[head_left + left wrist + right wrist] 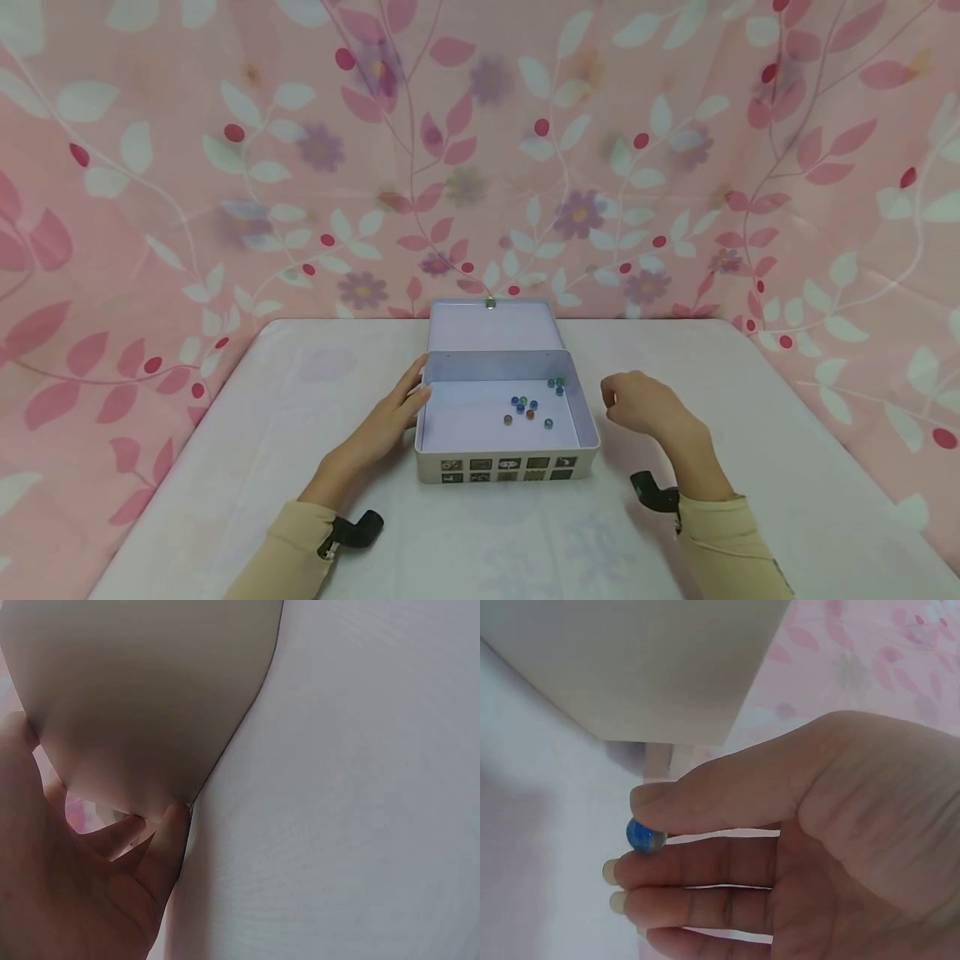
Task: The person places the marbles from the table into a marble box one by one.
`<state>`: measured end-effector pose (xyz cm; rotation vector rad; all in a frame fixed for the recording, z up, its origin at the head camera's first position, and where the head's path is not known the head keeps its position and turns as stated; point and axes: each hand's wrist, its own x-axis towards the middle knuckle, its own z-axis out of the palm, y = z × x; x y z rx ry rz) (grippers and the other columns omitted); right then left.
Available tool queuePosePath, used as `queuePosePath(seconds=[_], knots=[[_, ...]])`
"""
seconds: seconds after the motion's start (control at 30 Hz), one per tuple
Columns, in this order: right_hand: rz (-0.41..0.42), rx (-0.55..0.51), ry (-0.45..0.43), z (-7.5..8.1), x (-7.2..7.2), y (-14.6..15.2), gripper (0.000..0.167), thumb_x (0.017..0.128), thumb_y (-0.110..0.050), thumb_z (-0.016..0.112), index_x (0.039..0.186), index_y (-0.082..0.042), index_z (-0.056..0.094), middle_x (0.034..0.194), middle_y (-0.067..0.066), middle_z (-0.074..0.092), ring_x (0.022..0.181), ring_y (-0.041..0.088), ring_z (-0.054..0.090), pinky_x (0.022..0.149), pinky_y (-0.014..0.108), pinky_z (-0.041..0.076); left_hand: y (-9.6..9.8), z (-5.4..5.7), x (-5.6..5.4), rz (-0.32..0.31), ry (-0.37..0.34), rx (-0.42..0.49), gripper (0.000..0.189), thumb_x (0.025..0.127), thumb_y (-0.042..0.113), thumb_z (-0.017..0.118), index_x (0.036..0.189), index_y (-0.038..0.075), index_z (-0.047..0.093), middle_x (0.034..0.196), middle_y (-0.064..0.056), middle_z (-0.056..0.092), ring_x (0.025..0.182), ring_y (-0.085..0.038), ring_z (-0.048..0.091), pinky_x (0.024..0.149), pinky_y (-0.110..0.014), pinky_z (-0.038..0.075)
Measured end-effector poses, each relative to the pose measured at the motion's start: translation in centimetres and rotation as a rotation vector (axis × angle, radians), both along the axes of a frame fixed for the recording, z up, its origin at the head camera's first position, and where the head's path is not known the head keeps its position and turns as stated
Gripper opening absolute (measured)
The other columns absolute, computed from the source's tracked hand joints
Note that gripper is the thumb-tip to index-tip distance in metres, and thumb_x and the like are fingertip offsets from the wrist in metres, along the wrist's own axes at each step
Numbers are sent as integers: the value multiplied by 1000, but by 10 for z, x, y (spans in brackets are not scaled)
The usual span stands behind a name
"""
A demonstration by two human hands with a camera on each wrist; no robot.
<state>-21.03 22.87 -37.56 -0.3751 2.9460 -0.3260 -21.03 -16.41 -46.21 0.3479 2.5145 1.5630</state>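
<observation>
A rectangular tin box [491, 467] with its lid [495, 325] hinged back stands on the table. Inside lie several glass marbles [521, 408], blue, green and brownish, mostly in the right half. My left hand [382, 427] rests against the box's left side, the thumb near the rim. Its fingertips touch the outer wall [150, 697] in the left wrist view. Just right of the box, my right hand [645, 404] hovers over the table. Between its thumb and index finger it pinches a blue and clear marble [643, 836], which the head view hides.
A white cloth covers the table [300, 358]. Behind it and at both sides hangs a pink curtain [480, 167] with leaves and flowers. The open lid stands up at the back of the box. Black wrist cameras [358, 529] are strapped to both sleeves.
</observation>
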Motion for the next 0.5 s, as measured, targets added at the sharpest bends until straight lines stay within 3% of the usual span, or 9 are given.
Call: queuePosePath(seconds=[0.2, 0.5], knots=[[9, -39, 37, 4, 0, -5, 9, 84, -8, 62, 90, -9, 68, 79, 4, 63, 69, 19, 54, 58, 31, 44, 1, 1, 0, 4, 2, -2, 61, 103, 55, 40, 155, 52, 8, 166, -8, 20, 146, -36, 37, 111, -56, 42], [34, -76, 140, 9, 4, -16, 5, 87, -8, 62, 85, -12, 65, 74, 2, 60, 68, 18, 52, 58, 29, 43, 1, 2, 2, -1, 3, -3, 63, 102, 60, 39, 155, 52, 8, 166, -9, 20, 146, -36, 37, 111, -55, 43]])
